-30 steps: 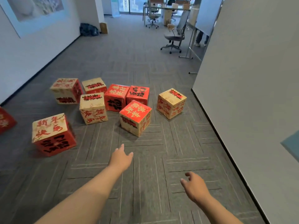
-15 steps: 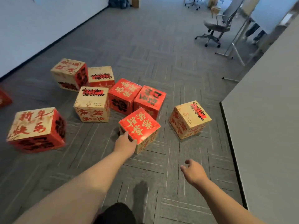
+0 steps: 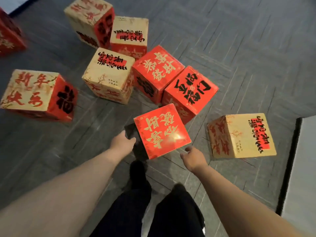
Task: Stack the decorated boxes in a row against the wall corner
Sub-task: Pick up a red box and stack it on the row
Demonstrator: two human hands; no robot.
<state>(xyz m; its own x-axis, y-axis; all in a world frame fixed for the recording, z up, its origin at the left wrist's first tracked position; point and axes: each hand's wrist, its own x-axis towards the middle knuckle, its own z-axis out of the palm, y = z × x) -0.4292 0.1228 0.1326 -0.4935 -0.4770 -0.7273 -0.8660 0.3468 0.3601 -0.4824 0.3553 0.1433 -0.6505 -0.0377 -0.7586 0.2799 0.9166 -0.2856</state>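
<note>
Task is barely starting: the boxes [image 3: 109, 74] are all lying scattered on the floor [image 3: 239, 48], none lining up by the wall [image 3: 306, 168] at right. The left hand [image 3: 123, 142] is touching the near red box [image 3: 162, 132] on its left side, fingers looking straight. The right hand [image 3: 193, 156] is hovering relaxed and empty just beside its near right corner.

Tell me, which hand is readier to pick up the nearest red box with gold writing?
Left, probably. The left hand rests against the left side of the red box, while the right hand hovers open beside its near corner, not touching. Lifting will likely need both.
</note>
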